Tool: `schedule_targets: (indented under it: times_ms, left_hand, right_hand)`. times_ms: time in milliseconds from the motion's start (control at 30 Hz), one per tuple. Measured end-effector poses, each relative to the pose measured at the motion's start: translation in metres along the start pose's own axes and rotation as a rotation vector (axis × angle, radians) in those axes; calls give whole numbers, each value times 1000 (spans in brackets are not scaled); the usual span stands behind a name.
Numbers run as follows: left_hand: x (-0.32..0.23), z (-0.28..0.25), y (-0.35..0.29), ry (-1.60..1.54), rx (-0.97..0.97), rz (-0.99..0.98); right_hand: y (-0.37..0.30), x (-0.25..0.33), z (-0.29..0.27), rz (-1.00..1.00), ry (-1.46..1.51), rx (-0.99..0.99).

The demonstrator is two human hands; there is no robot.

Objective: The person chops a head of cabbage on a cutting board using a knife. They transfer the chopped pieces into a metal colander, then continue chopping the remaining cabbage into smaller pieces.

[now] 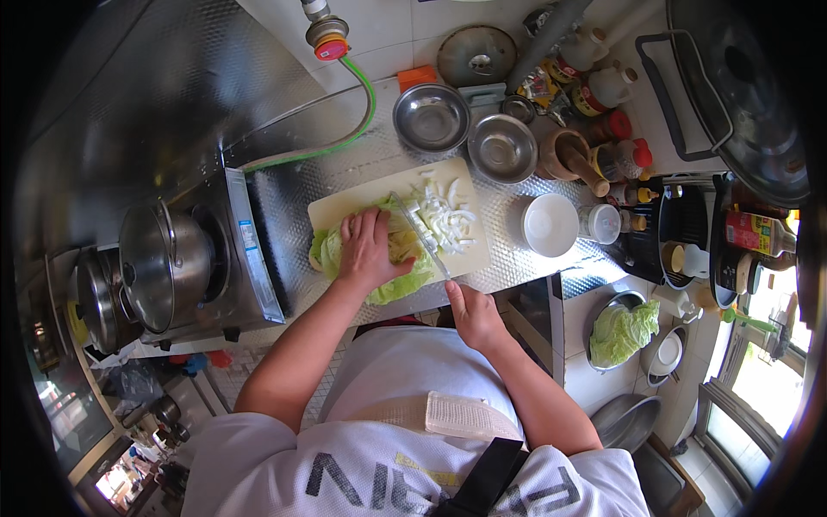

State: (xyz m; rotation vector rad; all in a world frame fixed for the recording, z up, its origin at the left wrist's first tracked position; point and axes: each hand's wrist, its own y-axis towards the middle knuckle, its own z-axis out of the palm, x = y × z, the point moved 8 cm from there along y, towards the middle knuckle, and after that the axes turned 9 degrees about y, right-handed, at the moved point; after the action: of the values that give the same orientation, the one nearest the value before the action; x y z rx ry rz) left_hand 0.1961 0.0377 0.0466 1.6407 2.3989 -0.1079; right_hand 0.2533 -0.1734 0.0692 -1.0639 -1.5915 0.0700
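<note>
A pale cutting board lies on the metal counter in front of me. On its left half rests a pile of green cabbage leaves, and my left hand presses down on it, fingers bent over the leaves. My right hand grips the handle of a kitchen knife. The blade slants away to the upper left, at the right edge of the cabbage. Cut white cabbage strips are scattered on the board just right of the blade.
Two steel bowls stand behind the board; a white bowl sits to its right. A gas stove with a lidded pot is on the left. A green hose crosses the back. More cabbage fills a bowl at the right.
</note>
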Motion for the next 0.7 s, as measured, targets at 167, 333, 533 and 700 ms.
schedule_targets:
  times_ms: [167,333,533,700]
  left_hand:
    - [1,5,0,4,-1,15]
    - [2,5,-1,17,-9,22]
    - [2,5,-1,28,9,26]
    - [0,3,0,19,5,40]
  right_hand:
    - [2,1,-3,-8,-28,5]
    - [1,14,-12,-13,-1,4]
    - [18,6,-13,26,-83,42]
    - [57,-23,-2,-37,-77,50]
